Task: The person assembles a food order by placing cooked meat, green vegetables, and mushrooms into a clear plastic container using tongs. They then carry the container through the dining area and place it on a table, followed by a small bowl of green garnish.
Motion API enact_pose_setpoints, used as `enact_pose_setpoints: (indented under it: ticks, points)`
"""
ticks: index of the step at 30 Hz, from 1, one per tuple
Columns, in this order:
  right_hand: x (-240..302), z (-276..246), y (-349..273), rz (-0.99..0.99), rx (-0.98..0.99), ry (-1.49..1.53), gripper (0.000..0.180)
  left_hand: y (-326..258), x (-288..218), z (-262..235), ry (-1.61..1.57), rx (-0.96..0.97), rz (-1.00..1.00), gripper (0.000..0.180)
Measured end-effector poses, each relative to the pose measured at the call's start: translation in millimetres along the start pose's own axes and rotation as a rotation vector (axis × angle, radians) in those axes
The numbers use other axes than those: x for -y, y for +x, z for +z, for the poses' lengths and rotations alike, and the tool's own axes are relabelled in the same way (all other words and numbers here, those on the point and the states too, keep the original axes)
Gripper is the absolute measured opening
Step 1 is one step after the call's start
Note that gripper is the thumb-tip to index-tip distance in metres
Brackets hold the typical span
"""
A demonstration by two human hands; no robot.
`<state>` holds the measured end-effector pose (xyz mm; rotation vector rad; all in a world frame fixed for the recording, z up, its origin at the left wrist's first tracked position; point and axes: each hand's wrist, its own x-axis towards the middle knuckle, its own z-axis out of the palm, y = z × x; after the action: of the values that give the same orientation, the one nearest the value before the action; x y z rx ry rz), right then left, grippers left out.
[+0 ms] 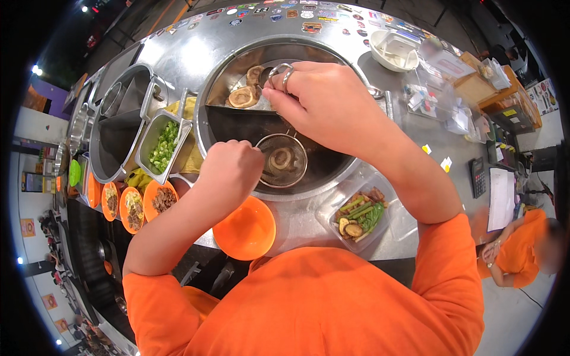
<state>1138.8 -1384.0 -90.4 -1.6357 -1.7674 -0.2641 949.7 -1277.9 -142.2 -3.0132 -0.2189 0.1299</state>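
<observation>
While the left hand [228, 169] gripped the wire strainer [281, 160] over the divided pot [332, 172] so the mushroom drained, the right hand [314, 98] pinched metal tongs [280, 74] above.

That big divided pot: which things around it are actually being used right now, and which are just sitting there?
In use:
left hand
right hand
wire strainer with a mushroom slice
divided pot

Lying about:
empty orange bowl
clear tub of vegetables
tray of chopped greens
orange plates of food
white container
</observation>
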Motion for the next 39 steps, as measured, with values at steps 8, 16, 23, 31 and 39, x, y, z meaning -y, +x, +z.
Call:
enact_pose_setpoints:
  ticks: [8, 16, 23, 31, 39]
  points:
    - [-7, -1, -4, 0.044, 0.019, -0.009, 0.031, 12, 9, 25, 0.016, 0.083, 0.049, 0.011]
    - [-25, 7, -9, 0.084, 0.018, -0.007, 0.034, 7, 32, -7, -0.113, 0.182, -0.058, 0.018]
    - [-42, 22, -20, 0.128, 0.076, 0.020, 0.034, 5, 62, -43, -0.502, 0.212, -0.187, 0.027]
    - [-54, 35, -29, 0.170, 0.141, 0.031, 0.036, 7, 57, -30, -0.592, 0.251, -0.271, 0.024]
    - [-44, 40, -37, 0.122, 0.088, 0.037, 0.035, 5, 19, -11, -0.094, 0.255, -0.132, 0.022]
